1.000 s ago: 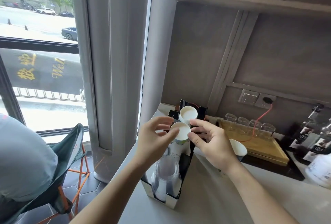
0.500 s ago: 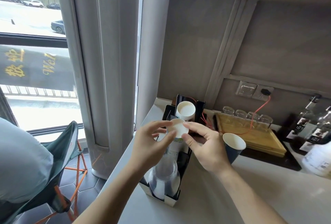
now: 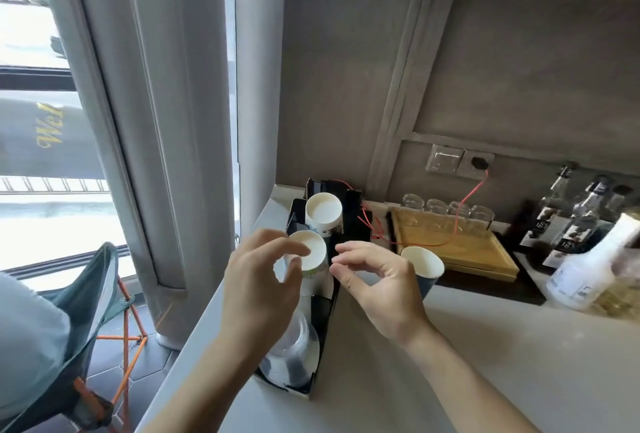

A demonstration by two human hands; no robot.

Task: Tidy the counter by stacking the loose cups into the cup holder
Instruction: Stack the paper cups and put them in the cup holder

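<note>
A black cup holder (image 3: 353,221) stands at the counter's left end. Its back slot holds a stack of upturned white paper cups (image 3: 323,209). The middle slot holds a second upturned white stack (image 3: 311,252). Clear plastic cups (image 3: 294,353) fill the front slot. My left hand (image 3: 259,287) hovers in front of the middle stack, fingers curled apart, the index tip at the top cup's edge. Just right of that stack my right hand (image 3: 377,287) has its fingers spread, a small gap from the cup. A loose blue paper cup (image 3: 424,264) stands upright behind my right hand.
A wooden tray (image 3: 460,252) with several upturned glasses sits at the back right, with a red cable draped over it. Bottles (image 3: 585,270) crowd the far right. The counter's left edge drops to a folding chair (image 3: 104,294) and the window.
Both hands were pinching the top cup of the middle stack. Their fingers have loosened now, and my right hand has drawn slightly away from it.
</note>
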